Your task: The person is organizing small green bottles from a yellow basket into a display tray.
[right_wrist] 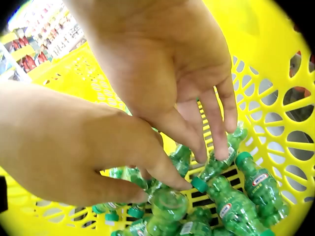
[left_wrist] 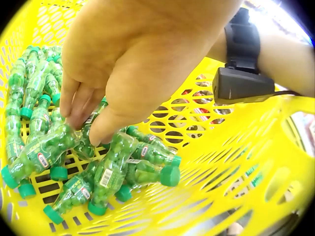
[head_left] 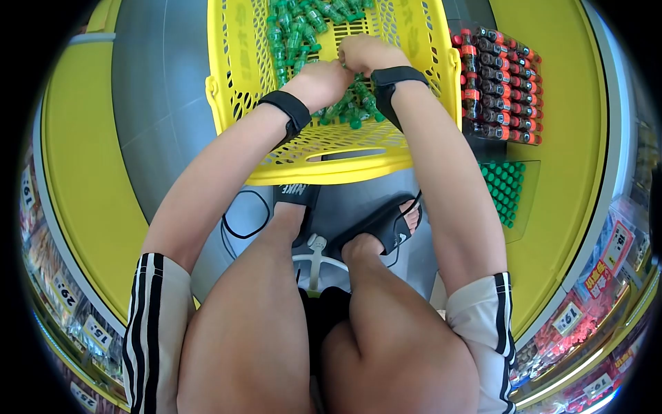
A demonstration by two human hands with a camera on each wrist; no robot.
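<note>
In the head view both hands reach into a yellow plastic basket holding many small green-capped bottles of green balls. My left hand is low over the pile, its thumb and fingers coming down around a bottle; I cannot tell if they grip it. Beside it is my right hand, palm toward its wrist camera. Its long, loosely bent fingers reach down to a bottle near the slotted basket floor. The two hands overlap closely in the head view.
Stacked dark bottles with red caps and labels stand right of the basket. Closer in is a block of green-capped bottles. Shelves with price tags curve along both sides. The person's sandalled feet are just below the basket.
</note>
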